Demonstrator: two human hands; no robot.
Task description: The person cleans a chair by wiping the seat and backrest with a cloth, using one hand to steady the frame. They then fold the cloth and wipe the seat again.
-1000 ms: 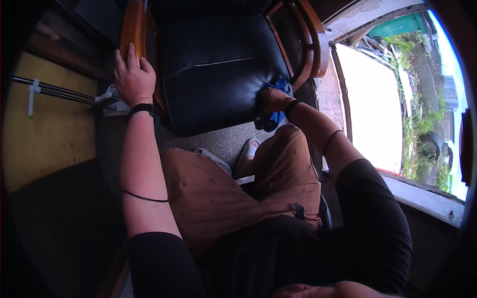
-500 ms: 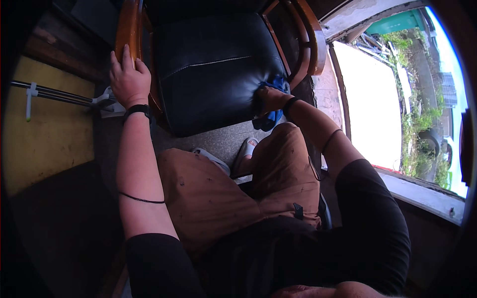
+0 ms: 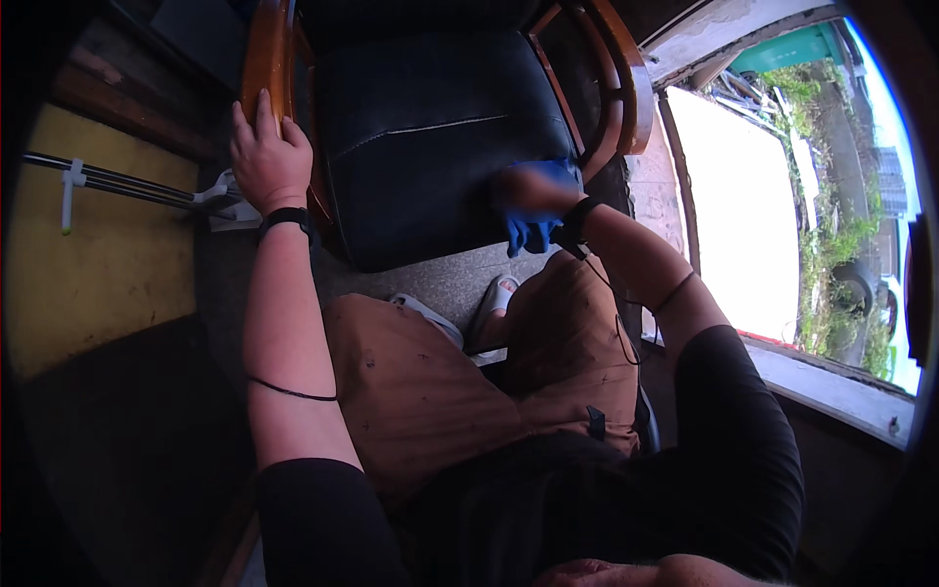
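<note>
A wooden armchair [image 3: 279, 59] with a black padded seat [image 3: 440, 166] stands in front of me. My left hand [image 3: 269, 166] lies over the front end of its left armrest, fingers stretched out and slightly apart. On the right front part of the seat, my right hand [image 3: 536, 191] is closed on a blue cloth [image 3: 529, 235]. Motion smears that hand, and part of the cloth hangs loose below it toward the seat's front edge. Black bands circle both wrists, and a thin cable dangles from the right one.
My knees and sandalled feet [image 3: 499, 292] are just in front of the chair on the speckled floor [image 3: 460, 279]. A yellow panel [image 3: 117, 274] and a rack of dark rods [image 3: 127, 184] are at left. A bright window opening [image 3: 734, 215] is at right.
My right hand and the cloth have shifted slightly on the seat, and more of the cloth's blue shows. The chair and left hand appear a little further right in the picture.
</note>
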